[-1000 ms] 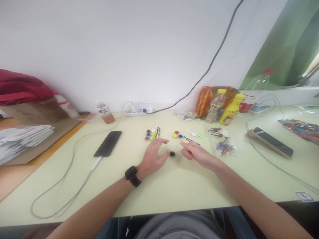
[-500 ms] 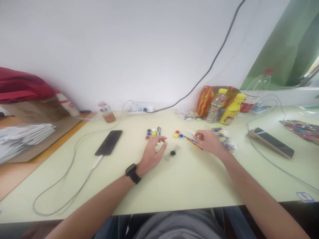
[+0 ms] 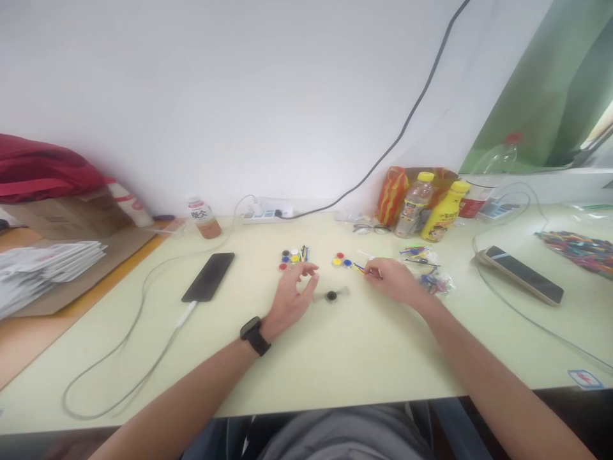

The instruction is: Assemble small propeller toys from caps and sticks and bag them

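My left hand (image 3: 293, 295) rests at the table's middle with fingers apart, holding nothing. Just beyond it is a group of small coloured discs (image 3: 286, 259) with short thin sticks (image 3: 304, 253). Between my hands is a small black-centred piece (image 3: 331, 296) with blurred, see-through arms, apparently spinning. My right hand (image 3: 390, 279) has its fingers pinched on thin blue, yellow and red sticks (image 3: 358, 266), whose near ends it hides. Left of those sticks lie a red, a yellow and a blue disc (image 3: 347, 263). A white stick (image 3: 366, 254) lies just past my right fingertips.
Clear bags of small parts (image 3: 435, 281) lie right of my right hand. Phones lie at left (image 3: 209, 277) and right (image 3: 524, 275), with cables around them. Bottles (image 3: 440, 214) stand at the back. A pile of coloured strands (image 3: 575, 249) is far right.
My right hand has come down from beside the white stick onto the coloured sticks. The white stick now lies apart from it. My left hand has barely moved; the small piece's blurred arms look different.
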### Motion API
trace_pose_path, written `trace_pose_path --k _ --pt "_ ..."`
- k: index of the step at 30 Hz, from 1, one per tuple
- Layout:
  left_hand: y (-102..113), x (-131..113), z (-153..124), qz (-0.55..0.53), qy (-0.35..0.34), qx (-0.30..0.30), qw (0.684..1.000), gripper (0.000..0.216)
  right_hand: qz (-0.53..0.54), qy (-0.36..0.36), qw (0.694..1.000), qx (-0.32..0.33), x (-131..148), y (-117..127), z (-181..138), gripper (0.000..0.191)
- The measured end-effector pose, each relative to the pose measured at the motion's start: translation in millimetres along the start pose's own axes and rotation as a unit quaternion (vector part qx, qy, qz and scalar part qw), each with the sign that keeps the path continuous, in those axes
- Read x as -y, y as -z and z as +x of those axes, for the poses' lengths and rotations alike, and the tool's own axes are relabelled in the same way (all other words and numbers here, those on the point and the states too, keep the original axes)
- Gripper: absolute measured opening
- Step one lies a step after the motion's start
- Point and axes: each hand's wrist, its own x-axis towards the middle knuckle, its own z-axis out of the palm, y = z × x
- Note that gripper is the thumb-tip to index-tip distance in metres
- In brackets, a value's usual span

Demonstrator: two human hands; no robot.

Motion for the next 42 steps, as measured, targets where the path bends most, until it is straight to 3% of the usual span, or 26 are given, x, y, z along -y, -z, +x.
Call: trace_pose_path --k 11,16,22,26,31,37,42 --pt "0 -1 -1 -0.001 -0.011 0.003 1.000 0.016 0.131 -0.002 0.988 -0.079 -7 -6 5 0.004" --pt "-1 -2 -2 -0.008 -0.014 0.007 1.000 0.016 0.162 0.004 0.978 -0.132 -2 -13 7 0.012" --pt "-1 -2 -2 -0.004 -0.018 0.003 1.000 0.016 0.190 0.028 0.970 -0.148 -2 -19 9 0.020" --pt "-2 -3 -2 -0.015 -0.025 0.001 1.000 0.014 0.226 -0.003 0.963 -0.147 -1 -22 9 0.020" --pt "-2 -3 -2 -0.012 -0.021 0.001 1.000 0.014 0.256 -0.017 0.948 -0.190 2 -21 11 0.020" --pt "-1 -3 -2 -0.015 -0.025 0.001 1.000 0.013 0.180 -0.049 0.974 -0.125 5 -20 6 0.024" --pt "-2 -2 -1 -0.014 -0.025 0.003 1.000 0.013 0.205 -0.010 0.971 -0.122 5 -31 7 0.023"
